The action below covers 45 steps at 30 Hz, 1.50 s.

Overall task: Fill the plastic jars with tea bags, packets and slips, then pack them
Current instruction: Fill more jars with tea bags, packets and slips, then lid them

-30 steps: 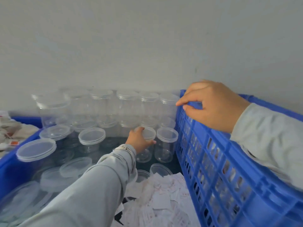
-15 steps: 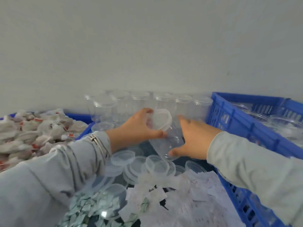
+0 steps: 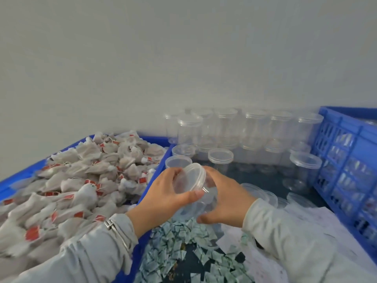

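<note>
Both my hands hold one clear plastic jar (image 3: 201, 203), tilted with its mouth toward the upper left, above the middle blue bin. My left hand (image 3: 163, 193) grips the clear lid (image 3: 190, 178) at the jar's mouth, thumb under the rim. My right hand (image 3: 224, 199) wraps the jar's body from the right. Below the jar lie small greenish packets (image 3: 179, 237) and white paper slips (image 3: 306, 219). A heap of tea bags with red tags (image 3: 81, 180) fills the left blue bin.
Rows of lidded clear jars (image 3: 253, 127) stand against the grey wall at the back of the middle bin, with loose lids (image 3: 257, 190) in front. A blue slatted crate (image 3: 346, 166) holding more jars rises at the right.
The view has swung left and down, bringing the tea bag bin into sight. Both hands carried the jar toward me, and the left hand has shifted round the lid.
</note>
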Each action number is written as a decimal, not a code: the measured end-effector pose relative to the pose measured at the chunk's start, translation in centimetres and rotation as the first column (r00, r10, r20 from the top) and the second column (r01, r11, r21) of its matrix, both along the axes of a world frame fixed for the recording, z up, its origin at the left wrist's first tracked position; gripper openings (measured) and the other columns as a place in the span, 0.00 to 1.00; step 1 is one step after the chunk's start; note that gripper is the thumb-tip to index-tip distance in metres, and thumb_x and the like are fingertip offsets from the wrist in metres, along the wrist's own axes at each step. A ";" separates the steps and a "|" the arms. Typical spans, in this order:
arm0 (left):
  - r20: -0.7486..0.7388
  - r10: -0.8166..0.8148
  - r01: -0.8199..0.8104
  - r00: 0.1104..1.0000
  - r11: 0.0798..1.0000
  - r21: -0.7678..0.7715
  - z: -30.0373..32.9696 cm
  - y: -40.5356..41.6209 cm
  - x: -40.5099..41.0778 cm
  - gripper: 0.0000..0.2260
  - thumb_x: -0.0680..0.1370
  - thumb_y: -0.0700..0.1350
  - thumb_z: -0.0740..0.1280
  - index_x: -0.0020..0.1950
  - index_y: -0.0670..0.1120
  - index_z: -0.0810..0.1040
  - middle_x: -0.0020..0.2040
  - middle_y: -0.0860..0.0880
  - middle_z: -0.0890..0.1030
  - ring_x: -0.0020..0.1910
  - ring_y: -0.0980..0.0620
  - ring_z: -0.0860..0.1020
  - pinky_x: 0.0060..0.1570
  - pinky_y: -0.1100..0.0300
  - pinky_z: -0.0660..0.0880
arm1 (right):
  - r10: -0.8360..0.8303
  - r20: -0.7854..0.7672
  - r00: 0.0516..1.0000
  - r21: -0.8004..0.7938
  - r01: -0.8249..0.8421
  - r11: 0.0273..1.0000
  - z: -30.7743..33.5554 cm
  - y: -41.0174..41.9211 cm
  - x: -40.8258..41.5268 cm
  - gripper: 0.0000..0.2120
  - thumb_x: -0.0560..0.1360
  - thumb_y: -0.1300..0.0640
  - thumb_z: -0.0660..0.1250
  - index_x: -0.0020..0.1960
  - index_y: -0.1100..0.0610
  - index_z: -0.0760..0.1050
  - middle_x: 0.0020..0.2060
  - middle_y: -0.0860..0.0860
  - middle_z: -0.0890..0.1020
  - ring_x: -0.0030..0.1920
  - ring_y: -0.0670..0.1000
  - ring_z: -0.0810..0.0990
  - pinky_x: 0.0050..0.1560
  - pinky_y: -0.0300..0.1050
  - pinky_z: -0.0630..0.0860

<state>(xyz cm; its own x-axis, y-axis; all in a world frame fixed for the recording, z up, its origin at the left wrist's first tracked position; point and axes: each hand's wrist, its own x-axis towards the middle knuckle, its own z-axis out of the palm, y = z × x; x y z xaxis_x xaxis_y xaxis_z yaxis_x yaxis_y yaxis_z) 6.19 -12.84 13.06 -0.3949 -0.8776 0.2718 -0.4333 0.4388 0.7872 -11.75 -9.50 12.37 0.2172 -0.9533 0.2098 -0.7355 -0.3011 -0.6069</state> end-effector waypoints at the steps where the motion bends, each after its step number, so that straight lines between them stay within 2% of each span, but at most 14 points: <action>1: 0.053 0.013 -0.010 0.999 0.999 -0.045 -0.1 -0.1 0.2 0.32 0.53 0.73 0.64 0.51 0.61 0.64 0.50 0.67 0.69 0.47 0.75 0.70 0.41 0.76 0.67 | -0.022 0.023 0.999 -0.052 0.023 0.998 -0.2 0.1 0.3 0.48 0.56 0.46 0.76 0.71 0.38 0.56 0.62 0.40 0.73 0.62 0.42 0.72 0.61 0.47 0.74; 4: 0.097 0.099 -0.088 0.990 0.989 -0.115 -0.6 0.0 -0.3 0.35 0.55 0.77 0.60 0.55 0.59 0.63 0.49 0.67 0.68 0.48 0.72 0.68 0.42 0.74 0.64 | -0.234 -0.117 0.965 -0.483 0.151 0.863 -1.4 0.1 0.9 0.42 0.57 0.46 0.71 0.69 0.46 0.62 0.59 0.48 0.77 0.58 0.51 0.77 0.57 0.50 0.76; 8: 0.007 0.170 -0.164 0.985 0.934 0.317 -0.6 0.0 -1.4 0.42 0.55 0.79 0.56 0.50 0.46 0.75 0.42 0.52 0.78 0.37 0.56 0.76 0.37 0.61 0.73 | -0.461 -0.301 0.835 -0.771 0.072 0.632 -2.7 -0.7 0.7 0.41 0.56 0.55 0.73 0.68 0.52 0.65 0.58 0.57 0.79 0.58 0.60 0.78 0.59 0.58 0.72; 10: -0.071 0.123 -0.052 0.990 0.780 0.623 -0.5 0.0 -1.1 0.44 0.54 0.80 0.60 0.49 0.43 0.78 0.37 0.46 0.79 0.30 0.52 0.75 0.34 0.58 0.75 | -0.515 -0.359 0.779 -0.828 -0.011 0.560 -3.4 -1.0 0.0 0.40 0.57 0.61 0.71 0.68 0.51 0.66 0.59 0.57 0.79 0.61 0.58 0.76 0.62 0.61 0.68; 12: -0.164 0.067 0.088 0.984 0.618 0.781 -0.6 0.1 -0.8 0.44 0.51 0.77 0.64 0.49 0.42 0.77 0.34 0.45 0.77 0.26 0.51 0.73 0.30 0.60 0.74 | -0.532 -0.382 0.756 -0.846 -0.054 0.531 -4.1 -1.0 -0.5 0.39 0.59 0.63 0.68 0.69 0.50 0.65 0.60 0.56 0.79 0.64 0.56 0.72 0.64 0.63 0.65; 17: -0.279 0.019 0.256 0.960 0.343 0.904 -0.3 0.0 -0.7 0.46 0.53 0.74 0.66 0.54 0.36 0.75 0.35 0.44 0.75 0.27 0.51 0.72 0.29 0.61 0.74 | -0.623 -0.304 0.721 -0.905 -0.015 0.425 -5.9 -1.0 -0.8 0.37 0.62 0.68 0.74 0.67 0.51 0.67 0.62 0.56 0.78 0.66 0.57 0.70 0.69 0.65 0.57; 21: -0.314 0.043 0.299 0.948 0.207 0.932 -0.3 0.0 -0.8 0.44 0.57 0.75 0.63 0.53 0.38 0.74 0.33 0.45 0.73 0.27 0.52 0.71 0.27 0.63 0.74 | -0.668 -0.220 0.711 -0.932 0.048 0.359 -7.4 -0.8 0.2 0.36 0.62 0.69 0.76 0.65 0.51 0.68 0.64 0.55 0.75 0.66 0.58 0.69 0.71 0.64 0.52; 24: -0.375 0.124 0.360 0.919 0.126 0.924 -0.3 -0.7 0.3 0.42 0.64 0.78 0.56 0.48 0.37 0.74 0.32 0.44 0.73 0.25 0.51 0.69 0.25 0.65 0.73 | -0.739 -0.025 0.673 -0.914 0.284 0.290 -7.1 -0.7 -1.1 0.34 0.62 0.70 0.74 0.64 0.54 0.67 0.64 0.57 0.72 0.65 0.59 0.67 0.72 0.62 0.48; 26: -0.414 0.155 0.389 0.897 0.165 0.906 -0.3 -1.4 1.1 0.42 0.66 0.76 0.55 0.46 0.36 0.75 0.33 0.43 0.74 0.25 0.51 0.69 0.26 0.64 0.73 | -0.751 0.146 0.644 -0.794 0.529 0.300 -6.5 -0.3 -3.5 0.38 0.60 0.68 0.77 0.66 0.56 0.65 0.65 0.61 0.73 0.66 0.61 0.67 0.70 0.66 0.51; 28: -0.418 0.184 0.370 0.890 0.244 0.896 -0.5 -2.0 1.2 0.42 0.69 0.73 0.55 0.52 0.33 0.75 0.38 0.40 0.78 0.28 0.51 0.72 0.28 0.62 0.74 | -0.721 0.278 0.635 -0.697 0.649 0.303 -6.1 0.5 -5.4 0.42 0.58 0.65 0.80 0.67 0.56 0.63 0.65 0.62 0.73 0.66 0.62 0.68 0.68 0.71 0.55; 32: -0.403 0.253 0.293 0.880 0.380 0.877 -1.0 -1.9 0.0 0.29 0.79 0.59 0.57 0.62 0.34 0.73 0.41 0.39 0.80 0.29 0.50 0.77 0.27 0.63 0.77 | -0.636 0.454 0.624 -0.612 0.737 0.286 -7.2 1.6 -4.6 0.48 0.56 0.61 0.83 0.69 0.59 0.62 0.64 0.62 0.72 0.65 0.59 0.66 0.64 0.67 0.65; 37: -0.386 0.316 0.172 0.867 0.536 0.827 -1.6 -1.8 -0.8 0.15 0.80 0.47 0.62 0.55 0.35 0.79 0.33 0.46 0.72 0.25 0.55 0.74 0.25 0.66 0.74 | -0.524 0.500 0.690 -0.524 0.722 0.451 -8.5 2.4 -1.0 0.53 0.51 0.58 0.85 0.69 0.57 0.60 0.62 0.61 0.72 0.63 0.58 0.67 0.63 0.57 0.65; 42: -0.144 0.174 -0.009 0.974 0.666 0.746 -2.0 -1.6 -1.1 0.10 0.79 0.44 0.65 0.49 0.36 0.78 0.31 0.47 0.71 0.25 0.55 0.76 0.27 0.66 0.74 | -0.429 0.560 0.709 -0.485 0.700 0.525 -8.2 3.2 -0.1 0.46 0.51 0.50 0.83 0.64 0.46 0.64 0.52 0.30 0.70 0.57 0.40 0.67 0.59 0.49 0.65; 45: 0.068 0.036 -0.071 0.997 0.769 0.635 -2.5 -1.4 -1.4 0.09 0.78 0.45 0.67 0.43 0.39 0.77 0.32 0.47 0.76 0.27 0.56 0.78 0.31 0.66 0.76 | -0.448 0.603 0.660 -0.389 0.734 0.557 -8.8 3.4 -0.4 0.48 0.50 0.53 0.82 0.66 0.50 0.64 0.59 0.43 0.73 0.61 0.47 0.69 0.63 0.50 0.65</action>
